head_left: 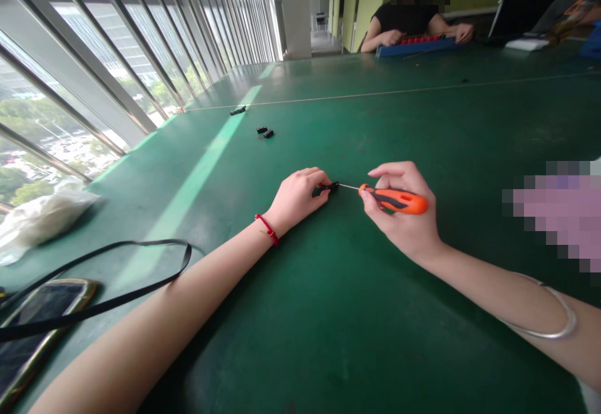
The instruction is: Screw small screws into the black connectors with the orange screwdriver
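My left hand [303, 195] pinches a small black part [332, 186] between thumb and fingers, low over the green tabletop. What kind of part it is I cannot make out, since the fingers cover much of it. In my right hand [408, 226] is a screwdriver [399, 200] with an orange and dark handle. Its thin metal shaft lies nearly level and points left, with the tip at the black part's right end. The thumb presses the handle from below while the index finger is raised off it.
Small black pieces [268, 133] lie farther back, with another [238, 111] beyond them. A phone [47, 314] with a black strap [141, 289] and a plastic bag [42, 217] are at left. Across the green table [300, 339], a person [408, 22] handles a blue tray [416, 47]. Railings [141, 38] border the left side.
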{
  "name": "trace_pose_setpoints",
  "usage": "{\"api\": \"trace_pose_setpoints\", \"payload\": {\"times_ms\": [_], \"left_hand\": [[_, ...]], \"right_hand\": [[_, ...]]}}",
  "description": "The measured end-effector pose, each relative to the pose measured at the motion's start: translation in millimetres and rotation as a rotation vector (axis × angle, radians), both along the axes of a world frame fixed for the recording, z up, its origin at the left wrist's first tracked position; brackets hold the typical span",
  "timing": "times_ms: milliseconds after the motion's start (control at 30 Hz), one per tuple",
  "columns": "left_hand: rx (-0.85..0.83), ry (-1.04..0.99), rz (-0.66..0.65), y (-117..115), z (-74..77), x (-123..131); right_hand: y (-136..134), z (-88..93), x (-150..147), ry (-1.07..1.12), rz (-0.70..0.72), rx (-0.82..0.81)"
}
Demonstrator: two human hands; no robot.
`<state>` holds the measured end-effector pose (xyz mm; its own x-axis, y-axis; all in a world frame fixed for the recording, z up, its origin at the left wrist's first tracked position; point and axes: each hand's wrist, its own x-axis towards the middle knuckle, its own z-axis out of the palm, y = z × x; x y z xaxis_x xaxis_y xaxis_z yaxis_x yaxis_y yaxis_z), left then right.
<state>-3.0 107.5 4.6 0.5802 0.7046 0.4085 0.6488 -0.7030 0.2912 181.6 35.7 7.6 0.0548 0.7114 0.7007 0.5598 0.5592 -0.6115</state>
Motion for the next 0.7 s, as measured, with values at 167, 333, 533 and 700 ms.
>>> {"api": "trace_pose_setpoints", "payload": {"times_ms": [167,333,533,700], "left_hand": [[-0.011,0.004,0.003,-0.3,0.3,0.0],[-0.016,-0.003,0.005,-0.3,0.0,-0.2],[-0.017,0.002,0.005,-0.2,0.0,0.1],[-0.02,-0.005,0.003,-0.1,0.5,0.7]], "right_hand": [[0.1,-0.3,0.5,0.017,0.02,-0.025],[0.4,0.1,0.9,0.067,-0.036,0.015],[0.4,-0.7,1.7,0.012,-0.016,-0.018],[-0.1,-1.2,2.2,0.07,-0.028,0.045]]}}
